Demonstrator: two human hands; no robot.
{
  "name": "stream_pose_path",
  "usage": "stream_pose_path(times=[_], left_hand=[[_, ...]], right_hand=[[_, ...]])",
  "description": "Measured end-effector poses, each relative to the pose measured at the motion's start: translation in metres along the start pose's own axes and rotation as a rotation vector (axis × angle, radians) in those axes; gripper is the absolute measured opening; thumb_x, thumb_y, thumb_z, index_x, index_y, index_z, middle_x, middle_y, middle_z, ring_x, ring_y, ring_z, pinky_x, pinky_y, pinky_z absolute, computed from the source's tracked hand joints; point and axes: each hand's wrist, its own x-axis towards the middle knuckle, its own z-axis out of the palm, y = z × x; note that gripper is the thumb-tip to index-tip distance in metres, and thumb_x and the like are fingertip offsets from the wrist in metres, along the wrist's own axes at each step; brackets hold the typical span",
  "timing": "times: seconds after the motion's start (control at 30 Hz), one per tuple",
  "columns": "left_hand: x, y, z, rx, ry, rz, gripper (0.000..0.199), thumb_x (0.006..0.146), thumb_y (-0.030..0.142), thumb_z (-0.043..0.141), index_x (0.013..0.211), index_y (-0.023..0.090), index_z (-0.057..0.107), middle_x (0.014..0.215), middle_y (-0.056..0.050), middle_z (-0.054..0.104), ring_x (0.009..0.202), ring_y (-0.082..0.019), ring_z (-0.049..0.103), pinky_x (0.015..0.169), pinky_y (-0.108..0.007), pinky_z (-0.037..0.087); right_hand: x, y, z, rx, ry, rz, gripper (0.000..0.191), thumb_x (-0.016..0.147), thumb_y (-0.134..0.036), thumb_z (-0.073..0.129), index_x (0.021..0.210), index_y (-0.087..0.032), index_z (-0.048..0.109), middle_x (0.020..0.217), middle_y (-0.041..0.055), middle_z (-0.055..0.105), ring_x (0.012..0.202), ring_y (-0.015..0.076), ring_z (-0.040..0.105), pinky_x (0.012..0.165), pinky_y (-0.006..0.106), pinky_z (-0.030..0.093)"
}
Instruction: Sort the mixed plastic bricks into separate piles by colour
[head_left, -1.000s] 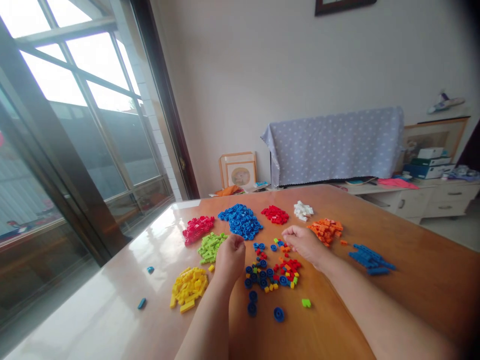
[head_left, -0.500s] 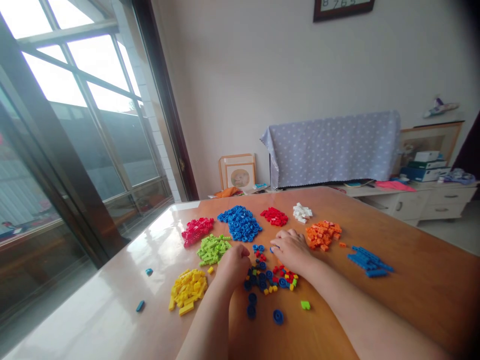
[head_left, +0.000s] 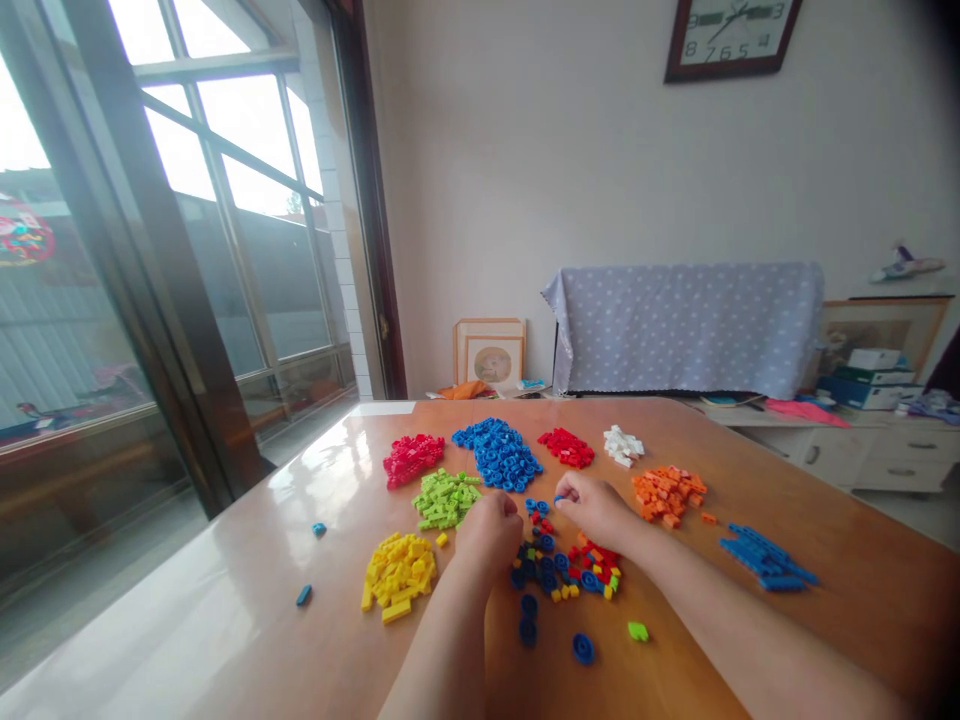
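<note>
Head view: my R hand (head_left: 595, 511) pinches a blue pc (head_left: 559, 499), prob. for a fine hold on smth small. L hand (head_left: 489, 533) is curled by the green pile (head_left: 444, 499); can't tell if it grips anything. Mixed pcs (head_left: 562, 563) lie nr both hands, prob. for easy reach; yellow pile (head_left: 400, 570) & orange pile (head_left: 669, 494) sit apart, likely so colours don't mix.

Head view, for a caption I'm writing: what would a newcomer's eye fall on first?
Probably the blue pile far across the table, between the pink pile and red pile. Next, the left hand beside the green pile and the right hand pinching a small blue piece.
</note>
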Motion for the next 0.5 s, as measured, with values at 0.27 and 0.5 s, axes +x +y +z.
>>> stream_pose_path(times=[0.27,0.5], left_hand=[[0.001,-0.006,0.004,-0.006,-0.001,-0.011,0.016,0.073,0.019,0.053,0.082,0.022,0.066,0.082,-0.004,0.07,0.074,-0.019,0.061,0.062,-0.026,0.039],[0.001,-0.004,0.004,0.004,-0.005,-0.055,0.018,0.074,0.021,0.054,0.086,0.023,0.068,0.087,-0.006,0.071,0.081,-0.022,0.064,0.065,-0.028,0.042]], right_hand=[[0.051,-0.019,0.015,0.528,0.01,0.302,0.014,0.068,-0.027,0.068,0.073,-0.018,0.058,0.057,-0.0028,0.057,0.05,0.0086,0.049,0.046,0.017,0.036],[0.095,-0.012,0.037,0.558,0.07,0.389,0.013,0.065,-0.023,0.067,0.063,-0.018,0.054,0.051,-0.0029,0.055,0.046,0.0087,0.05,0.042,0.016,0.037]])
